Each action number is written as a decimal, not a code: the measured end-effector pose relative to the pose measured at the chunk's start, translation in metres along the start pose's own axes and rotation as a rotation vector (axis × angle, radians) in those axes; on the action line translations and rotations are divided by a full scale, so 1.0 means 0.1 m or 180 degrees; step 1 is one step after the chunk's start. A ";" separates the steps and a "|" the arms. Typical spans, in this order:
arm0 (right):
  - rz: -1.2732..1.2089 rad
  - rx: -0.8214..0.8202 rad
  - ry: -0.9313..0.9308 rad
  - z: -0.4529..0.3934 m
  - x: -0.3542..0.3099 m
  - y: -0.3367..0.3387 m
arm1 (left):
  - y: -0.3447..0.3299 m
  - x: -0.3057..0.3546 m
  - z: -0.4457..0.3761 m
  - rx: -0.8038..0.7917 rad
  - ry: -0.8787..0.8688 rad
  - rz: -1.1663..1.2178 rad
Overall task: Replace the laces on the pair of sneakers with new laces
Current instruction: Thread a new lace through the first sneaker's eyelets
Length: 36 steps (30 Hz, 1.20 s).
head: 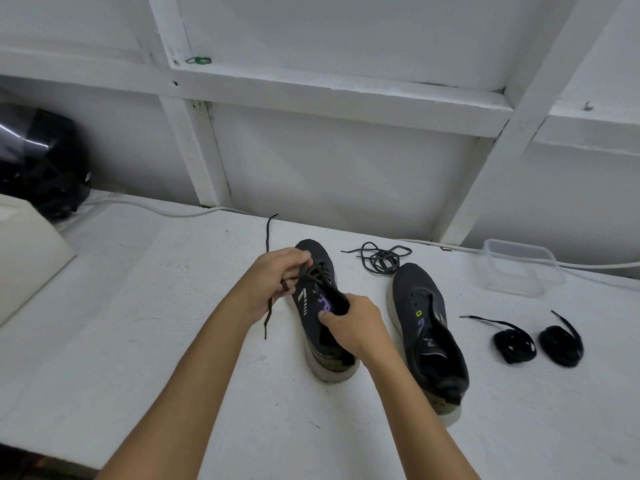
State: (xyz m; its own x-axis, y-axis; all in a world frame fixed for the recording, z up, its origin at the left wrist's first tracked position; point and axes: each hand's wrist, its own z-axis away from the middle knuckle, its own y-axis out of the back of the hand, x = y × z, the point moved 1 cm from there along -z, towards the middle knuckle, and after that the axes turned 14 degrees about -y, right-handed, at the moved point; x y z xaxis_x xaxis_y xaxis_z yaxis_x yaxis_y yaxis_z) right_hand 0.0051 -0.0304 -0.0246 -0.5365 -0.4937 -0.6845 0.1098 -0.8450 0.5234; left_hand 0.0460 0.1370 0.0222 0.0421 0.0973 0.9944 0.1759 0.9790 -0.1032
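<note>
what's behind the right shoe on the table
A loose grey lace lies coiled on the table just past the toe of the right shoe, near the wall. Whether the lace touches the toe cannot be told.

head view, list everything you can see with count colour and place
sneaker with lace: 1, dark grey, table centre, held
unlaced sneaker: 1, dark grey, right of it
loose lace: 1, dark grey, piled behind the unlaced sneaker
bundled laces: 2, black, right, second at
plastic box: 1, clear, far right
cable: 1, white, along the wall
helmet: 1, black, far left
table: 1, white
left hand: pinches the lace near the toe
right hand: grips the sneaker's collar
</note>
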 end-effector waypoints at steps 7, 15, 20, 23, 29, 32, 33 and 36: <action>-0.0090 0.0063 -0.0185 0.01 -0.03 -0.01 | -0.04 -0.01 -0.03 0.0096 0.0084 0.0203; -0.0064 -0.0034 0.0352 0.04 -0.15 0.07 | -0.10 0.04 -0.11 0.0023 0.0001 -0.0336; 0.0005 0.0383 0.0963 -0.04 -0.35 0.22 | -0.07 0.01 -0.15 0.0271 -0.0228 -0.0671; -0.0622 -0.0002 0.0495 -0.13 -0.39 0.35 | 0.03 -0.15 -0.18 0.0898 -0.0237 -0.1452; -0.2390 -0.0635 0.0061 -0.12 -0.44 0.60 | 0.01 -0.35 -0.13 0.0984 -0.0236 -0.2421; -0.2444 -0.0554 0.0162 -0.14 -0.46 0.62 | -0.12 -0.39 -0.15 0.0749 0.0086 -0.2287; -0.2468 -0.0561 0.0203 -0.15 -0.47 0.62 | -0.16 -0.39 -0.17 0.0757 0.0162 -0.2258; -0.2495 -0.0549 0.0340 -0.16 -0.49 0.63 | -0.26 -0.38 -0.26 0.0824 0.0378 -0.2182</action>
State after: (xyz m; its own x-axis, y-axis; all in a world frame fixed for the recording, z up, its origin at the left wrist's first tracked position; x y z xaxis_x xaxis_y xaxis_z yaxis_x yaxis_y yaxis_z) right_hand 0.0523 -0.0630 0.0340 -0.4291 0.2457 -0.8692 -0.1329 -0.9690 -0.2083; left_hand 0.0652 0.1031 -0.0131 0.1149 -0.5564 0.8229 -0.0359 0.8255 0.5632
